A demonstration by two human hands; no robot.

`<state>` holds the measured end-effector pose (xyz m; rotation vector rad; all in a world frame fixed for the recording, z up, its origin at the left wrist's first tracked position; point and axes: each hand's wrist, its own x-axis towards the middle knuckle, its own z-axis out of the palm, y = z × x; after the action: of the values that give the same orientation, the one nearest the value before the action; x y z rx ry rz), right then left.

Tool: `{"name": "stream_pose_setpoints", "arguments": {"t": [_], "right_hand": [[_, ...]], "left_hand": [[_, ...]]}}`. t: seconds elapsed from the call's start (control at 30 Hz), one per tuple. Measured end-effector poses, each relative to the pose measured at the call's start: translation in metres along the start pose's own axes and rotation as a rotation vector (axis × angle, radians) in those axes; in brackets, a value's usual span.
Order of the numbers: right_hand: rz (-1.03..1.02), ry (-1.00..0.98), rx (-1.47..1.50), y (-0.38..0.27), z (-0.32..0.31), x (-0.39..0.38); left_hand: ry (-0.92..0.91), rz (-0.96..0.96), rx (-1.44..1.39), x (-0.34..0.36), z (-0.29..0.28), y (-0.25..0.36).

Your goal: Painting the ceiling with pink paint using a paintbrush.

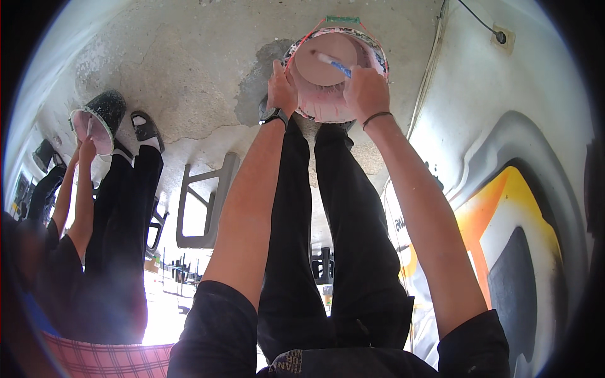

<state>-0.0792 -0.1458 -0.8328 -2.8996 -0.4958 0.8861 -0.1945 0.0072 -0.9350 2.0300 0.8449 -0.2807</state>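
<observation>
Hands (367, 94) hold blue-handled paintbrush (334, 63) and pink-smeared bucket (320, 106).

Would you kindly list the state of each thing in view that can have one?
Near bucket: open, pink-smeared inside
Pink liquid: partly filling near bucket
Paintbrush: gripped by right hand
Bucket handle: folded toward far side
Left hand: against near bucket's left side
Other person's bucket: open, tilted
</observation>
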Motion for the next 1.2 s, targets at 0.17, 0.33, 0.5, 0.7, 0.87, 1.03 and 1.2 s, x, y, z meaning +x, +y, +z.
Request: {"name": "stream_pose_setpoints", "arguments": {"t": [0.17,0.33,0.5,0.7,0.87,1.03,1.2], "right_hand": [[0.058,-0.077,0.118,-0.016,0.0,-0.01],[0.069,-0.007,0.162,-0.025,-0.002,-0.009],[0.092,0.034,0.341,-0.015,0.001,-0.011],[0.21,-0.019,0.306,-0.019,0.004,-0.022],[0.252,0.186,0.463,-0.011,0.014,-0.037],[0.482,-0.04,0.528,0.003,0.012,-0.064],[0.808,-0.237,1.267,0.022,-0.006,-0.104]], "left_hand": [[0.027,0.008,0.003,-0.001,-0.002,-0.007],[0.041,0.042,0.012,0.002,0.0,-0.008],[0.002,0.011,0.0,0.0,0.0,-0.004],[-0.086,-0.045,-0.005,0.003,-0.017,0.004],[-0.235,-0.263,-0.162,-0.002,-0.03,0.02],[-0.025,-0.13,-0.038,-0.027,-0.045,0.016],[-0.212,-0.156,-0.011,-0.056,-0.088,0.039]]}}
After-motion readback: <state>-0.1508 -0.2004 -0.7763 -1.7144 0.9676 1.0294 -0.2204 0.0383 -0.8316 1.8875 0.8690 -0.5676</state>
